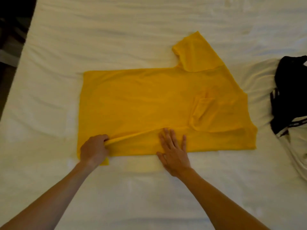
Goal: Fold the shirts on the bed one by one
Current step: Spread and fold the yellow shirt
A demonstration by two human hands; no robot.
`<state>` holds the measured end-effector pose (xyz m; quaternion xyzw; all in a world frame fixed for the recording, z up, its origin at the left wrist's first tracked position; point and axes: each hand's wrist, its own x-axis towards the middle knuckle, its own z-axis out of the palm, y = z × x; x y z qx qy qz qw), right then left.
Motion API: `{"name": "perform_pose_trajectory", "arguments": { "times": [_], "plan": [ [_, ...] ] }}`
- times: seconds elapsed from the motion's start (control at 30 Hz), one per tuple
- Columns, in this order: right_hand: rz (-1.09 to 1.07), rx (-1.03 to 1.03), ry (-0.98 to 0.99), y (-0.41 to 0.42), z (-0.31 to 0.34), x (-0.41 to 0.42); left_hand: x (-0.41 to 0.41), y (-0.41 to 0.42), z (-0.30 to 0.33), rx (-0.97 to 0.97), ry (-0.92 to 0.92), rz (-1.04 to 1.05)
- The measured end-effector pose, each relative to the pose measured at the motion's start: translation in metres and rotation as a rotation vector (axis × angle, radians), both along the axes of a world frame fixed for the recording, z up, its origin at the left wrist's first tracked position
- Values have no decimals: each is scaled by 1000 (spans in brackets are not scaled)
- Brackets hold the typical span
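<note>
My left hand (93, 149) pinches a raised fold at the near left corner of the yellow shirt (149, 103), which lies spread sideways on the white bed (99, 30). My right hand (172, 150) presses flat on its near edge, fingers straight and spread. A black-and-white garment (289, 95) lies crumpled at far right.

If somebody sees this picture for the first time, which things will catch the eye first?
The yellow shirt spread across the middle of the white bed. At its near edge, the left hand pinches a fold while the right hand presses flat. A black and white garment lies at the right edge.
</note>
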<state>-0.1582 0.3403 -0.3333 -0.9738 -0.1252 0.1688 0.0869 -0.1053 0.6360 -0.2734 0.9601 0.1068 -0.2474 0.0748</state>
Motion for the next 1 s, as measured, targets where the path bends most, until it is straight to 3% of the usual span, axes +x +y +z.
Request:
{"name": "perform_pose_trajectory", "arguments": {
  "times": [0.2,0.37,0.6,0.73,0.87,1.0],
  "plan": [
    [11,-103,23,3,-7,-4,26,73,23,-162,0,360],
    [15,-94,39,6,0,-3,14,87,19,-409,-8,606],
    [-143,58,-100,4,14,39,-2,81,-3,-374,-226,486],
    [-48,-34,83,-6,29,88,-10,77,-7,-363,-392,397],
    [6,26,69,-9,41,113,-12,76,-12,-407,-590,453],
    [-87,113,-80,-4,39,78,-13,68,-19,-295,-560,571]
  ]
}}
